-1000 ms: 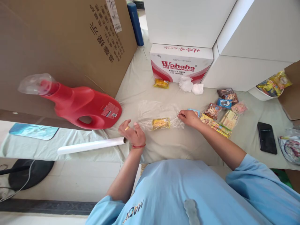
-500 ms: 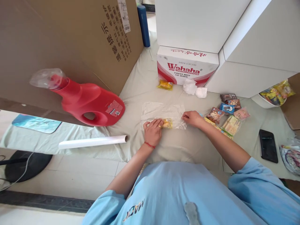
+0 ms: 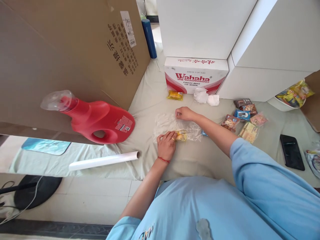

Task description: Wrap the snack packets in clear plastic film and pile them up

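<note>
Room runs between the jug [image 3: 111,118] and film [image 3: 163,121]; a carton [image 3: 195,79] blocks the back; snack packs [image 3: 230,122] crowd the right.

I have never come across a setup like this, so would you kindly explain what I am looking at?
There is no machine here: these are a person's two bare hands. Every picture comes from one camera worn on the head, looking forward and down.

The left hand rests its fingers over part of a yellow packet. The right hand seems to pinch the clear film around that packet; whether the film lies under or over it is hard to tell.

On the cloth-covered surface, to the left, are a red jug and a white roll. A Wahaha carton stands at the back. To the right lie small wrapped snacks and a black phone.
</note>
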The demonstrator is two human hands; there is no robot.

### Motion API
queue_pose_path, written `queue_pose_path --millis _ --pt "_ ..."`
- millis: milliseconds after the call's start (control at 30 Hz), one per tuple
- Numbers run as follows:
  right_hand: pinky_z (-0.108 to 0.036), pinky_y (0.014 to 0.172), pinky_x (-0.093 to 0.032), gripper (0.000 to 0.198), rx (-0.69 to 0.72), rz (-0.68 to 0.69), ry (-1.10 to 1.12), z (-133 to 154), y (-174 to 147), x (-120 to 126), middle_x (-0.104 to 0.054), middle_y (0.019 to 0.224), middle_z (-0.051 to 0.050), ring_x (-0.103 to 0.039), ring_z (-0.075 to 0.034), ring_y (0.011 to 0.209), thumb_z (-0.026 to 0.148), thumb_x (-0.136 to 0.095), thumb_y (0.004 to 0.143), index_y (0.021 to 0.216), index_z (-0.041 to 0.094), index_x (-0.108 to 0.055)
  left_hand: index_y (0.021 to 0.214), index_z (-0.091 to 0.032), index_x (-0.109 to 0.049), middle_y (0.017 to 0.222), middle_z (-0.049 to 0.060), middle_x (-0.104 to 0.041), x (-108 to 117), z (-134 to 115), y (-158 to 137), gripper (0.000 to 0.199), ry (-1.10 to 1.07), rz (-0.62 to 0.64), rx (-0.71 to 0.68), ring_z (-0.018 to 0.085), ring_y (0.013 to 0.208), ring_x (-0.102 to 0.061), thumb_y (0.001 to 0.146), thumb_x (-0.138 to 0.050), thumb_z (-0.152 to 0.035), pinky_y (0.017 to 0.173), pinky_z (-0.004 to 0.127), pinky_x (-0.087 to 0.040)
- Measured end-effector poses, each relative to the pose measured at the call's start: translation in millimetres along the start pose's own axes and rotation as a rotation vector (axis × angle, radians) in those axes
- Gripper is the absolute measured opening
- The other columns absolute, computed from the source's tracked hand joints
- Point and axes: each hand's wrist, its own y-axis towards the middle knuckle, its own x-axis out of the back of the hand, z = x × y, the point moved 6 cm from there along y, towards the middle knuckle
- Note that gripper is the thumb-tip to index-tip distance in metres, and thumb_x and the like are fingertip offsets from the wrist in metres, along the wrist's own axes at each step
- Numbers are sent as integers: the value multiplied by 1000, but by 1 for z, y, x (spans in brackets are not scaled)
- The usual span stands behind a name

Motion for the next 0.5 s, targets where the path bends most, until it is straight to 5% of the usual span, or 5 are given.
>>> queue_pose_path --millis 133,233,367,500 --pt "-24 79 -40 24 269 -114 25 27 -40 10 -65 107 -6 -58 -14 84 26 -57 97 113 17 -72 129 -31 -70 141 6 -68 4 -3 -1 40 32 -39 25 31 131 -55 98 -50 -18 99 51 -39" --pt "-25 71 -36 27 442 -46 -39 41 -81 -13 -61 106 -7 -54 -15 77 23 -50 100 118 20 -71 116 -32 -77 135 10 -68 6 1 -3 29 73 -123 111 34 121 -55 96 -57 -25 93 50 -42" --pt "-25 68 -34 39 453 52 -97 38 -116 -58 -59 104 -4 -49 -15 74 21 -43 104 138 29 -60 87 -24 -79 112 13 -71 1 10 -9 23 -75 -174 124 28 103 -61 92 -56 -23 87 45 -49" --pt "-26 75 -37 41 429 1 -34 35 -126 -78 -59 107 -5 -50 -17 82 23 -38 107 142 32 -58 87 -23 -76 114 9 -72 6 26 -24 32 -460 -255 74 22 106 -66 88 -45 -14 95 40 -54"
